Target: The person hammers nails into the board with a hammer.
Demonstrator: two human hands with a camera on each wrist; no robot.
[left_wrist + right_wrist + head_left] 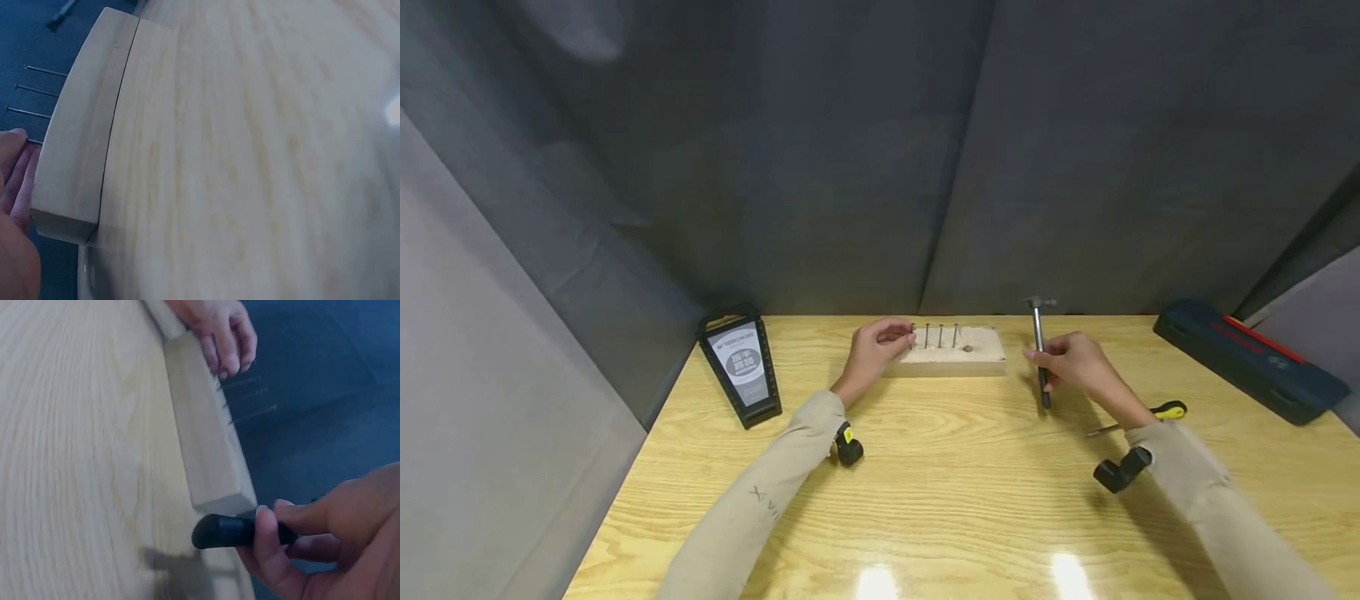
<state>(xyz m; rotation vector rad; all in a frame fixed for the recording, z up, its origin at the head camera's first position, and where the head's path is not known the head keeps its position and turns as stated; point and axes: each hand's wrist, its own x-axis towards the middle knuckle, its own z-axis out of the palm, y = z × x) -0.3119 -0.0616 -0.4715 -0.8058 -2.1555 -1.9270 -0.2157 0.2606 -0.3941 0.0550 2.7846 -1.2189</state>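
Note:
A pale wooden block (951,368) lies near the table's back edge, and several nails (941,337) stand upright in a row on its top. At the left end of that row, my left hand (872,350) pinches a nail (35,142) between thumb and fingers; only part of this nail shows. My right hand (1078,364) grips a hammer (1038,327) by its black handle, just right of the block. The hammer stands nearly upright with its metal head at the top. In the right wrist view, the black handle end (222,531) sticks out beyond the fingers.
A black case with a grey label (745,367) lies at the left. On the right, a yellow-and-black screwdriver (1169,410) lies beside my forearm, with a long dark case with a red stripe (1247,360) beyond it. A dark curtain (820,167) hangs behind the table.

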